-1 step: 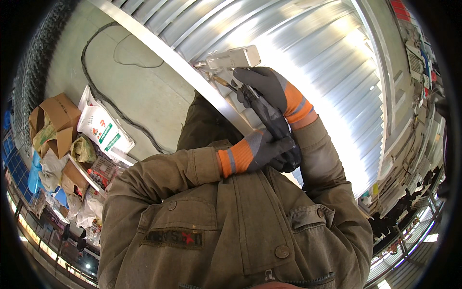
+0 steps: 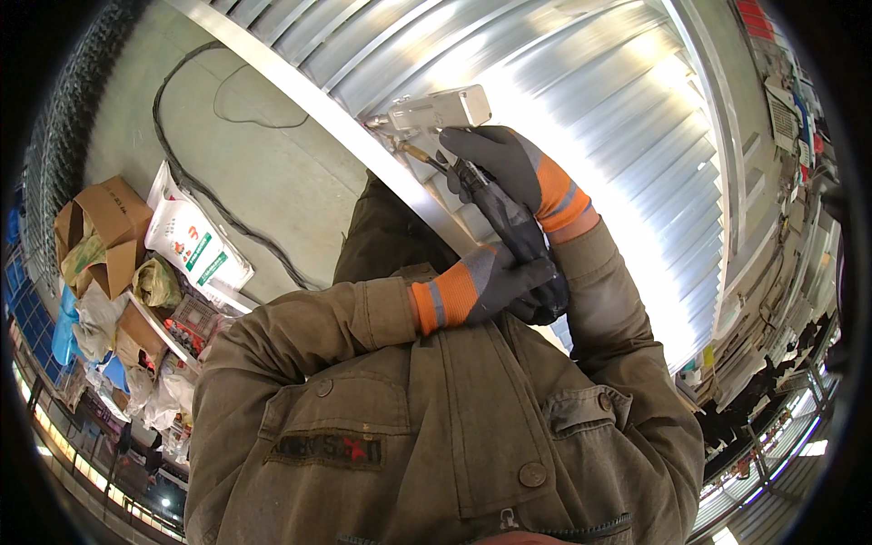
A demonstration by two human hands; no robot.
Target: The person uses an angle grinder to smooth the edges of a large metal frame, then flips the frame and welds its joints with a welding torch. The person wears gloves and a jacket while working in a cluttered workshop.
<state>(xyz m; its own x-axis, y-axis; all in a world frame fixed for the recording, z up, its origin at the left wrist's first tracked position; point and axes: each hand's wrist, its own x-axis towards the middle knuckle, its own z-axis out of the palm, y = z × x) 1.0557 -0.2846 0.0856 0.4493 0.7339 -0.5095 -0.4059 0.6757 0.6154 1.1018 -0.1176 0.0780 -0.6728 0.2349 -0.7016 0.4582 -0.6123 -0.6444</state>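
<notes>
My right hand point(image 2: 509, 168), in a grey and orange work glove, is closed around the grip of a welding gun. This gun point(image 2: 434, 111) has a boxy light-grey body, a metal nozzle on its left end and a brass-coloured tube below. Its nozzle tip is at the inner edge of a bright metal frame rail point(image 2: 309, 95); whether it touches cannot be made out. From the grip, a black-sheathed cable point(image 2: 513, 222) runs back toward my chest. Nearer my body, my left hand point(image 2: 495, 289), gloved alike, is closed on that cable. Its fingertips are partly hidden.
Beneath the gun lies a large ribbed metal panel point(image 2: 627, 145), glaring in places. Dark hoses point(image 2: 195, 186) cross the floor on the left. A cardboard box point(image 2: 113, 232), a white printed sack point(image 2: 195, 236) and plastic bags are piled there. Scrap strips point(image 2: 740, 331) lie on the right.
</notes>
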